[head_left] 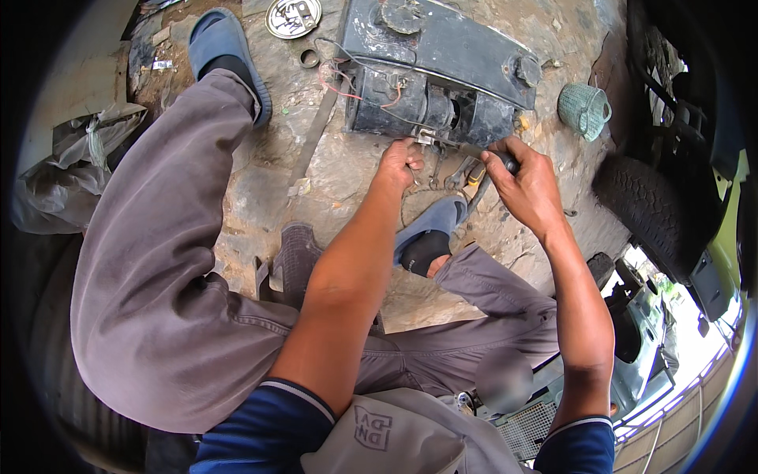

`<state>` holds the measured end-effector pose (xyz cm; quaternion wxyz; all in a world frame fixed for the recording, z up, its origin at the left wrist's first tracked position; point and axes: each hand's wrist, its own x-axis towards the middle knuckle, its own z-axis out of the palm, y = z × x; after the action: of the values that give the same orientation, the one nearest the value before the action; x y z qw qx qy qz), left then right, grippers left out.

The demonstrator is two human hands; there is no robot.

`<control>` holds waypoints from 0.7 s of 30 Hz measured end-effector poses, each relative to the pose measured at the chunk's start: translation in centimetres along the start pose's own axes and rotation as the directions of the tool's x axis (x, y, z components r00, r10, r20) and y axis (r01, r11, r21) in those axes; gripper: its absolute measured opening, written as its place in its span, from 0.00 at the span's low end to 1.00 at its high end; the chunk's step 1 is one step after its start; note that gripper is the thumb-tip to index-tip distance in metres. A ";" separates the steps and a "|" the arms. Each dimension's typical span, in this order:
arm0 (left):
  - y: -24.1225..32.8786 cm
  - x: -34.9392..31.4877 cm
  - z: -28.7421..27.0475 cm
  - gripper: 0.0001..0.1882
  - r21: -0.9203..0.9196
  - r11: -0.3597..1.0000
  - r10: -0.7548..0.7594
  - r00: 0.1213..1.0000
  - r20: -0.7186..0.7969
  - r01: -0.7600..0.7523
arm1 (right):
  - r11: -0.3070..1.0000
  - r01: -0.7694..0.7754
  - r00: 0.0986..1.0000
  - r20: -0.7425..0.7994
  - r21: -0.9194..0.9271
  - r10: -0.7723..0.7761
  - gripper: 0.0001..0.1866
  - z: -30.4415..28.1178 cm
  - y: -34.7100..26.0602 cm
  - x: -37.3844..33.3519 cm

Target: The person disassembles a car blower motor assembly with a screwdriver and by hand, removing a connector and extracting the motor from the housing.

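A dark, worn metal unit (pixel 442 47) lies on the ground ahead of me, with black cylindrical parts (pixel 387 103) along its near side. My left hand (pixel 400 163) is closed at that near edge, thumb and forefinger on a small shiny metal fitting (pixel 425 136). In my right hand (pixel 523 180) is the black handle of a tool (pixel 512 163). Its straight metal shaft points left, and the tip meets the fitting or sits very close to it. Thin red wires (pixel 339 91) run over the unit's left part.
Hand tools (pixel 459 175), one with yellow on it, lie below the unit. A round tin (pixel 293 16) and a metal ring (pixel 309 58) are at the far left. A green woven basket (pixel 583 112) stands right, before a tyre (pixel 651 209). My sandalled feet flank the work.
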<state>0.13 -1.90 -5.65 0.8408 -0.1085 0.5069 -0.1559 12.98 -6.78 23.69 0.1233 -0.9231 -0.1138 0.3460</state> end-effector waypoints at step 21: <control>0.2 -0.5 0.5 0.07 0.011 1.000 -0.004 1.000 0.002 0.004 | 0.885 0.444 0.895 0.119 -0.136 -0.431 0.15 -0.6 1.7 1.3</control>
<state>0.35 -1.53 -5.07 0.8416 -0.1052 0.5049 -0.1602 14.56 -8.10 22.79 0.1186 -0.8648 -0.3517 0.3383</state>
